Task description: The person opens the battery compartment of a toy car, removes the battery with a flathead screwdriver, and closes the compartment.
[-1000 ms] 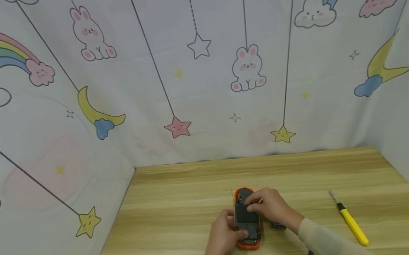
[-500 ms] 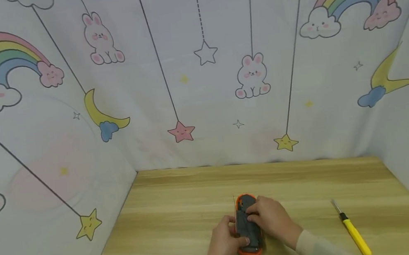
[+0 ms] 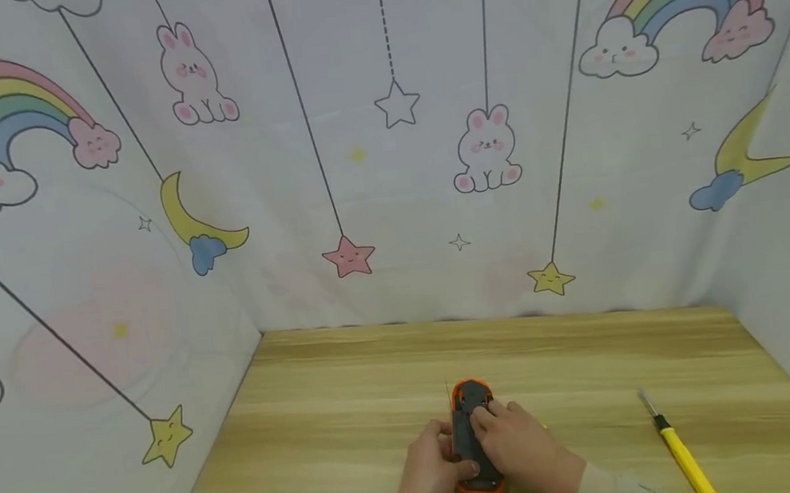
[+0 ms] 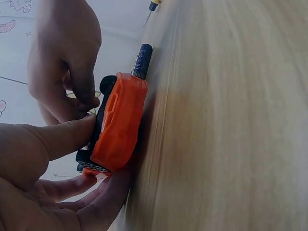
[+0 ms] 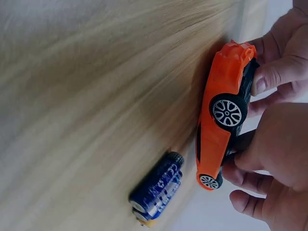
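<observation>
An orange toy car (image 3: 480, 492) lies upside down on the wooden table, its black underside facing up. My left hand (image 3: 432, 459) grips it from the left, thumb across the underside and fingers along the far side. My right hand (image 3: 520, 438) is bent over the car's middle. In the right wrist view, a dark flat cover (image 5: 244, 140) stands out from the underside, and the thumb and finger of that hand pinch at it. Blue batteries (image 5: 156, 185) lie on the table beside the car; the right hand mostly hides them in the head view.
A screwdriver (image 3: 685, 457) with a yellow handle lies to the right on the table (image 3: 352, 387). White cloth walls (image 3: 404, 197) printed with rainbows, rabbits and stars enclose the back and sides.
The right hand has shifted down and inward over the car's underside, its fingers now more bunched. The left hand keeps its grip on the car. The head view has tilted slightly.
</observation>
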Motion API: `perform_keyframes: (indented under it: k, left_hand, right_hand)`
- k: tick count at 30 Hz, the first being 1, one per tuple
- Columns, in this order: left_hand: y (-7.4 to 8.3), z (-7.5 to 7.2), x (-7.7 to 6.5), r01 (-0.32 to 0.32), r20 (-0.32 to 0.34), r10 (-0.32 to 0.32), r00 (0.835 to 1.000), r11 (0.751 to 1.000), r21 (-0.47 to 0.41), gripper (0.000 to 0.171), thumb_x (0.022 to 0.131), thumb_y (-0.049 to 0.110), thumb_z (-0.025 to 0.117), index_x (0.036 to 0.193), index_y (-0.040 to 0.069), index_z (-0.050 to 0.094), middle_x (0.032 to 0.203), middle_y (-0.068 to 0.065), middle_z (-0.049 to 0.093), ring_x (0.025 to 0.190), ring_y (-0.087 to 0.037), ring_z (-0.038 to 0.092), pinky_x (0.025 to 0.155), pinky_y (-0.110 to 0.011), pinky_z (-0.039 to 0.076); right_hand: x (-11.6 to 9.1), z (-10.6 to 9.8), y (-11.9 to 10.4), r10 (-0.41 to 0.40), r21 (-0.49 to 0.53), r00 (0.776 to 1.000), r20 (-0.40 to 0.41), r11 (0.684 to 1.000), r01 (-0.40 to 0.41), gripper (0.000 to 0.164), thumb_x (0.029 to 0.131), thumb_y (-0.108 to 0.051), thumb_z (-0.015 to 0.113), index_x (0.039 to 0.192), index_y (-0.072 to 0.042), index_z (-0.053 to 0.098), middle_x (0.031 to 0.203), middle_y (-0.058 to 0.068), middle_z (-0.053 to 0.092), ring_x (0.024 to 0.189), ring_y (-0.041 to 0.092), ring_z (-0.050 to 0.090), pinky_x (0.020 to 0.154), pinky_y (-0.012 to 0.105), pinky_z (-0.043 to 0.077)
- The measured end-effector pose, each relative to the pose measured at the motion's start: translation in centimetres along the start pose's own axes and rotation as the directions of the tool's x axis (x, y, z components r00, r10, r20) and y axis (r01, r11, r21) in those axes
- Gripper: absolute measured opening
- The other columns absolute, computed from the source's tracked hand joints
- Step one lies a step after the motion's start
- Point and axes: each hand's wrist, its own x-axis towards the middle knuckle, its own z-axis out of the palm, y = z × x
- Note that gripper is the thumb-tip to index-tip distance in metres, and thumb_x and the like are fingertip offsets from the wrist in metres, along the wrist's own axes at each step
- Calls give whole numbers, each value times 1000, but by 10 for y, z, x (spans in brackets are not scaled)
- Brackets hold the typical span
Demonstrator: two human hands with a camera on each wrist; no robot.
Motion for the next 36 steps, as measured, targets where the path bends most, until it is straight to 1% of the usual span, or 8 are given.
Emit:
perform_keyframes:
  k: [4, 6, 10, 14, 17, 20, 26, 36]
  left_hand:
    - [0, -2, -1, -1, -9, 1, 1000, 1000, 2, 52, 74, 6, 88, 118, 5, 59, 80, -1, 67, 74, -16, 63, 68, -35, 48]
    - [-1, -2, -1, -6, -18, 6, 1000, 1000, 6, 51, 74, 6, 88, 116, 5, 59, 79, -1, 66, 74, -16, 61, 67, -35, 47]
    - [-3, -1, -3, -19, -36, 20, 999, 1000, 13, 53, 71, 5, 89, 115, 6, 59, 76, -1, 66, 73, -16, 60, 67, -35, 46]
    - [-4, 2, -1, 14, -33, -14, 999, 999, 28, 55, 70, 5, 90, 117, 8, 59, 77, 0, 66, 74, -16, 60, 70, -36, 47]
    - [-2, 3, 1, 51, -17, -50, 999, 998, 30, 57, 71, 5, 90, 119, 8, 59, 80, -1, 65, 76, -15, 61, 72, -37, 49]
    - [-1, 3, 1, 65, -8, -65, 998, 998, 19, 57, 72, 5, 90, 120, 8, 59, 81, -1, 65, 76, -15, 62, 71, -37, 49]
    - [1, 1, 2, 76, -10, -76, 997, 997, 21, 56, 72, 6, 90, 119, 9, 59, 81, -1, 65, 76, -16, 61, 69, -35, 48]
    - [0, 1, 3, 64, -17, -63, 998, 997, 43, 57, 72, 7, 91, 120, 8, 60, 80, -2, 64, 75, -17, 59, 68, -34, 46]
  right_hand:
    - [-4, 2, 3, 96, 244, 995, 10, 965, -96, 42, 88, -19, 78, 127, -7, 72, 117, 5, 65, 89, 18, 57, 70, 34, 51]
    - [-9, 4, 6, 164, 415, 986, 9, 897, -153, 41, 88, -14, 76, 128, -8, 71, 120, 4, 66, 95, 17, 60, 77, 36, 54]
    - [-28, 3, 19, 290, 665, 957, 23, 710, -231, 36, 93, -14, 73, 128, -11, 69, 123, -2, 66, 105, 17, 65, 89, 39, 56]
    - [-58, -7, 38, 395, 729, 908, 138, 581, -363, 35, 95, -20, 73, 129, -15, 68, 124, -4, 64, 105, 18, 66, 84, 37, 56]
    - [-83, -12, 57, 479, 709, 852, 211, 525, -471, 36, 94, -19, 74, 129, -15, 68, 125, 0, 64, 101, 18, 66, 78, 33, 55]
    - [-109, -10, 79, 551, 665, 795, 253, 498, -557, 39, 94, -20, 73, 131, -11, 67, 125, 7, 64, 100, 20, 66, 76, 37, 55]
    - [-151, 7, 115, 621, 600, 726, 296, 471, -647, 44, 98, -22, 68, 134, 3, 62, 122, 22, 62, 96, 24, 62, 74, 42, 54]
    - [-176, 31, 119, 679, 535, 689, 255, 495, -685, 51, 97, -35, 68, 128, 5, 65, 115, 22, 66, 101, 38, 65, 82, 57, 54]
